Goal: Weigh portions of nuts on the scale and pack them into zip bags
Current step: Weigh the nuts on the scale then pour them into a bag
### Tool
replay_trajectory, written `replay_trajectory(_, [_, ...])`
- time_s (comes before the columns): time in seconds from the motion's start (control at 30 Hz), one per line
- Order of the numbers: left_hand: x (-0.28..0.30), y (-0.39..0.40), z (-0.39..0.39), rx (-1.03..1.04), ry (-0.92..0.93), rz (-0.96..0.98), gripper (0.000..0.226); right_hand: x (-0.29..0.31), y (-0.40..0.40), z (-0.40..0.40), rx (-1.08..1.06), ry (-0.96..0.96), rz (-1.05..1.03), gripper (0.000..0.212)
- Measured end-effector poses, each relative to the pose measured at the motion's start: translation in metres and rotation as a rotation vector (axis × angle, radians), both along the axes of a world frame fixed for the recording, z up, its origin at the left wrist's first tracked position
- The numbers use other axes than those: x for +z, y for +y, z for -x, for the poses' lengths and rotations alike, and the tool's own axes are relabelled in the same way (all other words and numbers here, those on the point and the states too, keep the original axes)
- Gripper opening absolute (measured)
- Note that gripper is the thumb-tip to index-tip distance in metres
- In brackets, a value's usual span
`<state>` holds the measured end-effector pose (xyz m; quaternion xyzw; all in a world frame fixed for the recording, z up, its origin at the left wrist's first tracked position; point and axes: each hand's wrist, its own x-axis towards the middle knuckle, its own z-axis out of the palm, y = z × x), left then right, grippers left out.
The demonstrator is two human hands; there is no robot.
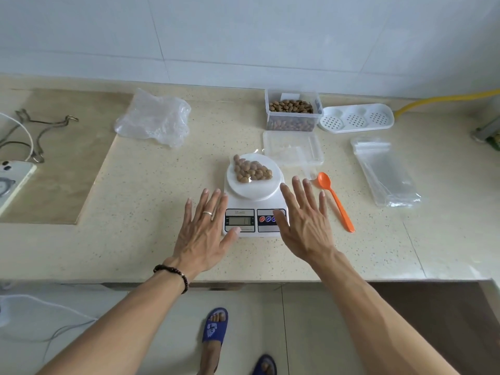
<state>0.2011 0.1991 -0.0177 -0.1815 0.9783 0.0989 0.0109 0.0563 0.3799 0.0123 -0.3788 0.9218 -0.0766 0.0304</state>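
Counts on the counter

One scale (pixel 254 197), one spoon (pixel 335 200), one tub (pixel 293 109), one lid (pixel 293 148), one tray (pixel 356 118), one phone (pixel 12 181) and two hands, left (pixel 207 226) and right (pixel 304 215), are seen; the bags (pixel 384 171) cannot be counted.

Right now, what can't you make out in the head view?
- Scale display: digits too small and faint to read.
- Scale buttons: rightmost partly covered by the right hand.
- Whether the nuts on the scale are already bagged: glare, unclear.
- Phone: cut off by the left edge.
- Zip bags: count unreadable, clear and stacked.
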Motion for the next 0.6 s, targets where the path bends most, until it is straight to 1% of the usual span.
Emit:
replay_trajectory(0.13, [-0.001, -0.005, 0.005, -0.001, 0.010, 0.009, 0.079, 0.001, -0.003, 0.002, -0.007, -0.021, 0.004, 0.073])
replay_trajectory(0.23, [-0.001, -0.010, 0.012, -0.004, 0.021, -0.002, 0.082, 0.000, -0.006, 0.007, -0.056, -0.077, 0.038, 0.068])
replay_trajectory(0.47, [0.009, -0.028, 0.053, -0.057, 0.040, -0.007, 0.082, 0.010, -0.010, 0.029, -0.277, -0.234, 0.217, 0.059])
replay_trajectory(0.53, [0.013, -0.033, 0.075, -0.088, 0.063, 0.001, 0.080, 0.011, -0.011, 0.038, -0.353, -0.278, 0.295, 0.055])
replay_trajectory(0.6, [0.018, -0.037, 0.101, -0.143, 0.085, 0.014, 0.074, 0.012, -0.012, 0.050, -0.447, -0.346, 0.403, 0.052])
